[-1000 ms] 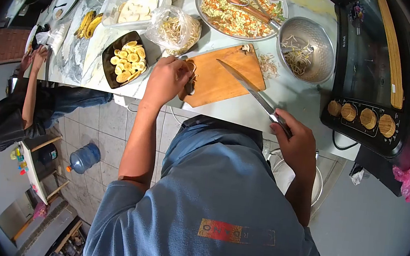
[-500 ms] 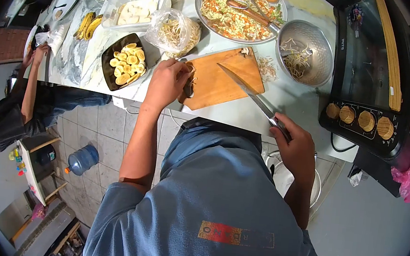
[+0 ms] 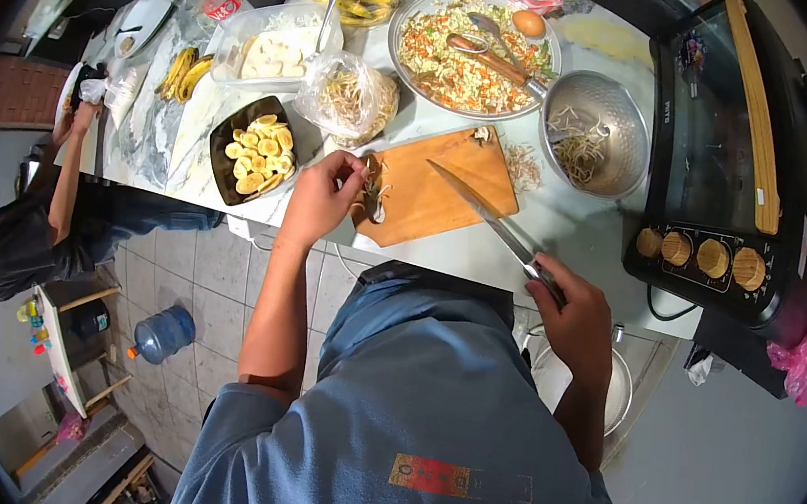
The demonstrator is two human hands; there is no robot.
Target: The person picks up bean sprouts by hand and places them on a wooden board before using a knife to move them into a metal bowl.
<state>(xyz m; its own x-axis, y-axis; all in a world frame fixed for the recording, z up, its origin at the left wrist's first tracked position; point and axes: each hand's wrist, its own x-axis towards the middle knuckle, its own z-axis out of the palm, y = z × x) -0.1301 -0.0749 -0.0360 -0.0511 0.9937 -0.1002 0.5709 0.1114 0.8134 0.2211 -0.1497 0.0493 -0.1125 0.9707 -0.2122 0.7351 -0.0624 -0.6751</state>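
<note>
My right hand (image 3: 570,309) grips the handle of a large kitchen knife (image 3: 482,211), its blade pointing up and left over the wooden cutting board (image 3: 445,183). My left hand (image 3: 320,199) is at the board's left end with fingertips pinched together; whatever is in them is too small to make out. Beside those fingers lie a few pale and brown sprout-like strands (image 3: 377,193). A small dark and white scrap (image 3: 481,134) sits at the board's far edge. Behind the board stands a clear plastic bag of bean sprouts (image 3: 349,99).
A dented metal bowl (image 3: 623,128) holds some sprouts. Beside it are a round tray (image 3: 398,74) of shredded vegetables with an egg (image 3: 529,23), and loose strands (image 3: 522,169). A dark dish (image 3: 223,159) holds banana slices. A toaster oven (image 3: 730,139) stands right; another person (image 3: 16,246) is far left.
The view has tilted slightly, so the counter appears lower. My left hand has shifted a little off the board's left end, uncovering more strands. The knife stays in my right hand.
</note>
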